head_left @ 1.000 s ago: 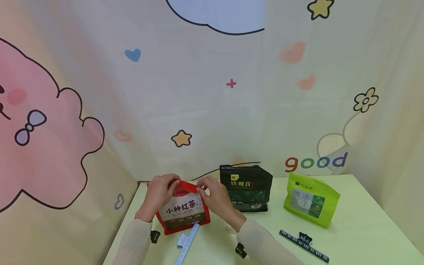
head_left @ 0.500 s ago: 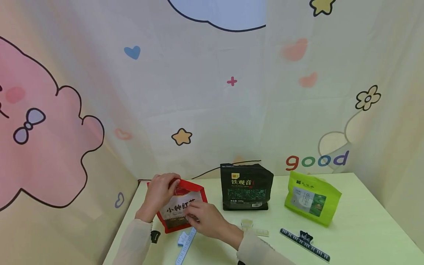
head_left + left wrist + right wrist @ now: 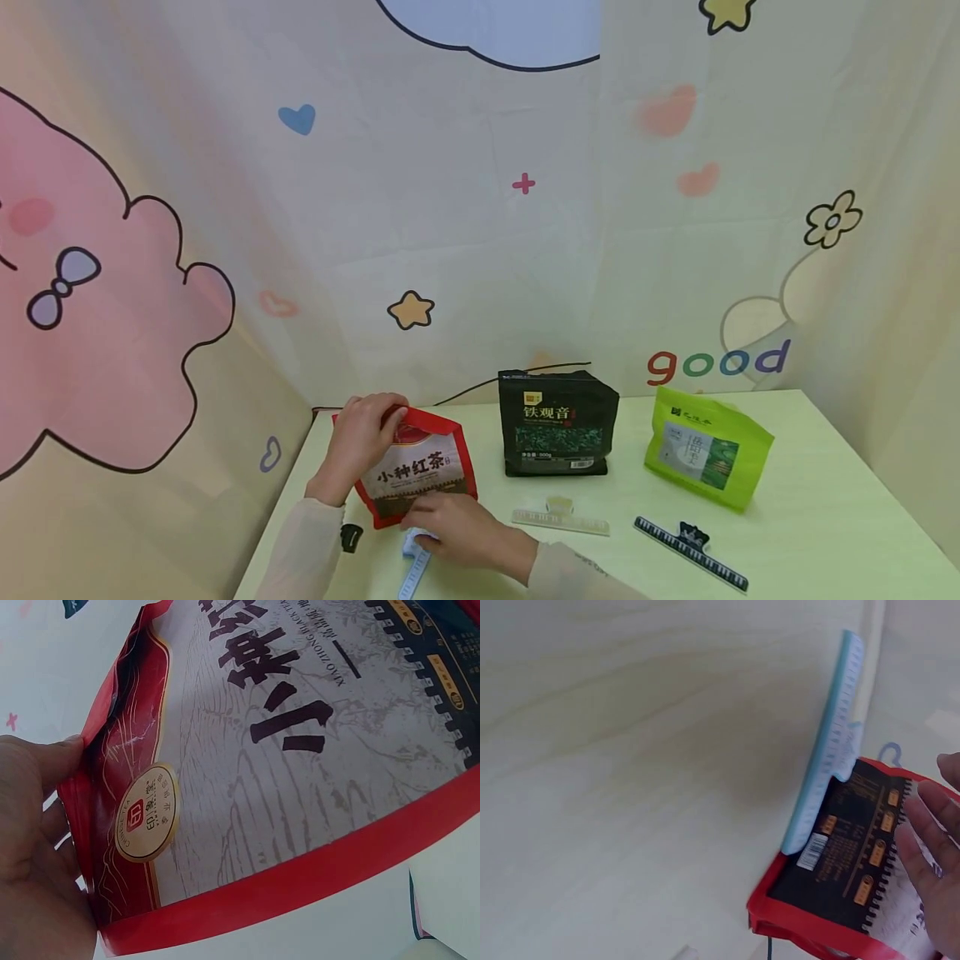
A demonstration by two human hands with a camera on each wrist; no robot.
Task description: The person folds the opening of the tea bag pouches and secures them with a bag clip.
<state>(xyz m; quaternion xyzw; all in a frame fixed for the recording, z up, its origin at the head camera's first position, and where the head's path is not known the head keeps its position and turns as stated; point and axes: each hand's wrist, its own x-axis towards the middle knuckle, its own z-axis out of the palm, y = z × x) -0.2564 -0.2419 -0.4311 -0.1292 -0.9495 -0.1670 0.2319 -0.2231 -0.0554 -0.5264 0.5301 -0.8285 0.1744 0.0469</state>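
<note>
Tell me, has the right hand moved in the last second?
Yes. The right hand dropped from the red tea bag's top edge down to the light blue clip.

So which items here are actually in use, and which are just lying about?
In use:
- red foil tea pouch, top held by left hand
- pale blue plastic sealing clip, under right hand

Lying about:
- black tea pouch
- green tea pouch
- cream clip
- dark blue clip

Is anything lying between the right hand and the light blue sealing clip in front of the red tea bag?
Nothing visible. The right hand is already on the light blue clip, beside the red tea bag that the left hand grips.
</note>
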